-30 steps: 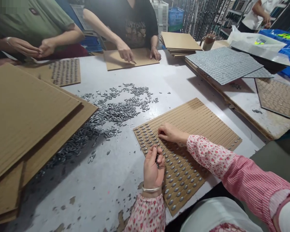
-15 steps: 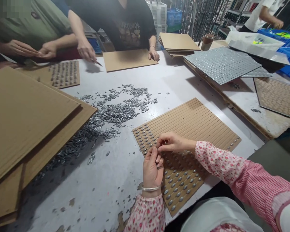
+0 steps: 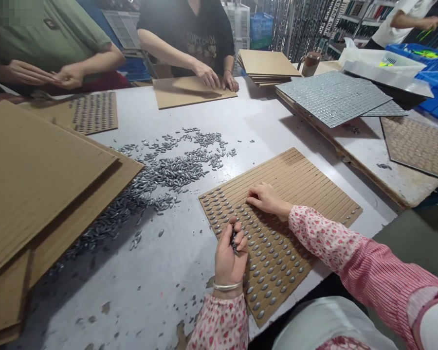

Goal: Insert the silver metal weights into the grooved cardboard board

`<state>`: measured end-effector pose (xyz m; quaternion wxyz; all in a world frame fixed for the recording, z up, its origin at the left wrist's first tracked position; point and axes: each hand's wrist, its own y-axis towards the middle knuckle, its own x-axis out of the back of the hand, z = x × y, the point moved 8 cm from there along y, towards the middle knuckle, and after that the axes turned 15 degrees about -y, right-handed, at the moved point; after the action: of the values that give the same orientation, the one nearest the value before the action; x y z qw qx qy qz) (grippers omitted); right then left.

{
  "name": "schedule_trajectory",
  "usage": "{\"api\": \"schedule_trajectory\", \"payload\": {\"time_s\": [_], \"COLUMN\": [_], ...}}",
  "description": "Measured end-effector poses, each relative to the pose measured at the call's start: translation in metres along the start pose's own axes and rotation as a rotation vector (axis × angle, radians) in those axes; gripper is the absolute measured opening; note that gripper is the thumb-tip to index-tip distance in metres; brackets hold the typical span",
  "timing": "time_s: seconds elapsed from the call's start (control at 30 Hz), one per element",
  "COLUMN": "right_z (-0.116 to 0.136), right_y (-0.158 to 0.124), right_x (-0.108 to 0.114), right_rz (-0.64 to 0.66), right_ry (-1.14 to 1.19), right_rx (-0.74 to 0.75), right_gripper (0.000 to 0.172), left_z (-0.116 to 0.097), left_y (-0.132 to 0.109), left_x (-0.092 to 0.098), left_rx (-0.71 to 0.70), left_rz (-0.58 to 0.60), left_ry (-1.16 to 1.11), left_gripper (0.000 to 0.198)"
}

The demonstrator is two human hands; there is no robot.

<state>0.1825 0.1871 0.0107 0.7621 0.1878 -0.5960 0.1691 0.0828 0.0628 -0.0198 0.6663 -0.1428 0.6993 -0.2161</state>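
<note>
My left hand (image 3: 230, 255) is curled around a small bunch of grey spindle-shaped pieces (image 3: 235, 240), just above the near left edge of a grooved cardboard sheet (image 3: 295, 180). My right hand (image 3: 268, 198) rests on that sheet with thumb and fingers pinched together; whatever is between the fingertips is hidden. Rows of the same grey pieces (image 3: 267, 264) sit along the grooves on the near and left part of the sheet. The far part shows bare grooves. A loose heap of grey pieces (image 3: 178, 170) lies on the white table to the left.
Stacked cardboard sheets (image 3: 47, 170) overhang the table at left. Across from me, one person's hands (image 3: 213, 78) work on a plain board (image 3: 175, 95); another person's hands (image 3: 54, 78) are at far left. Silver-covered sheets (image 3: 336, 97) lie on the right-hand table.
My right hand has moved away from my left hand, up and right onto the sheet. My left fingers now show the grey pieces in them. The co-worker's hand opposite moved onto their board.
</note>
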Motion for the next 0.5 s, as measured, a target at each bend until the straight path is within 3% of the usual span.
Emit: {"api": "schedule_trajectory", "payload": {"time_s": [0.17,0.27,0.37,0.5], "right_z": [0.003,0.002,0.011,0.047], "right_y": [0.000,-0.002,-0.008,-0.022], "right_x": [0.002,0.007,0.016,0.028], "right_rz": [-0.044,-0.078,-0.073,0.095], "right_ry": [-0.070,0.005,0.272,0.656], "right_rx": [0.005,-0.033,0.007,0.285], "right_gripper": [0.012,0.010,0.011,0.019], "left_z": [-0.002,-0.002,0.000,0.000], "left_y": [-0.001,0.000,0.002,0.004], "left_x": [-0.003,0.001,0.003,0.005], "left_rx": [-0.057,-0.087,-0.077,-0.094], "left_rz": [0.027,0.005,0.004,-0.017], "left_ry": [0.111,0.141,0.150,0.134], "left_gripper": [0.014,0.007,0.007,0.010]}}
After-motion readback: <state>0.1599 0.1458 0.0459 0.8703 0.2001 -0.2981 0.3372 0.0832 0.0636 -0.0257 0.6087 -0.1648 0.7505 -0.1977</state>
